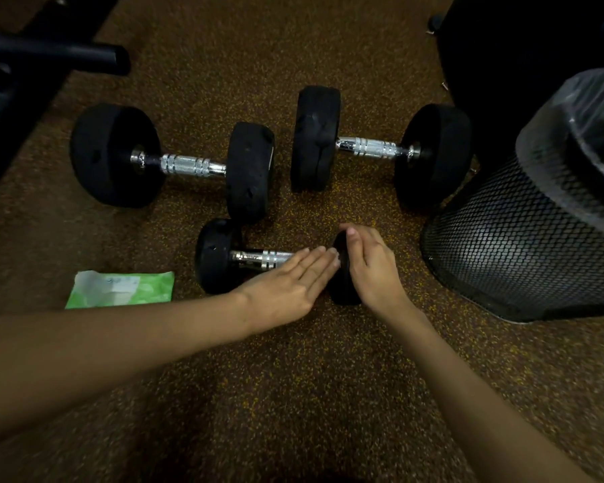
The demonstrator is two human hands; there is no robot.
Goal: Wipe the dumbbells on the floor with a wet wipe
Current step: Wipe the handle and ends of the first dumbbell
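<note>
- Head view: the small dumbbell (255, 257) lies on the speckled rubber floor (293, 378), its chrome handle running left to right. It serves as the landmark here.
- The left hand (290, 285) lies flat across the right part of that dumbbell's handle. Its fingers are straight and together, and the tips reach the right-hand weight.
- The right hand (372, 270) rests against the outer side and top of the same right-hand weight. Its fingers are close together and only slightly bent, and it covers most of the weight.
- Whether a wipe sits under either palm cannot be told.
- The green wet wipe pack (119, 289) lies flat on the floor just left of the small dumbbell.
- Beyond the small dumbbell and to its left lies a large dumbbell (175, 162), whose near weight almost touches the small one's left weight.
- Beyond it to the right lies a second large dumbbell (380, 148).
- Right of the small dumbbell stands a black mesh bin (523, 238) with a clear plastic liner.
- Far beyond and to the left is dark equipment framing (49, 54).
</note>
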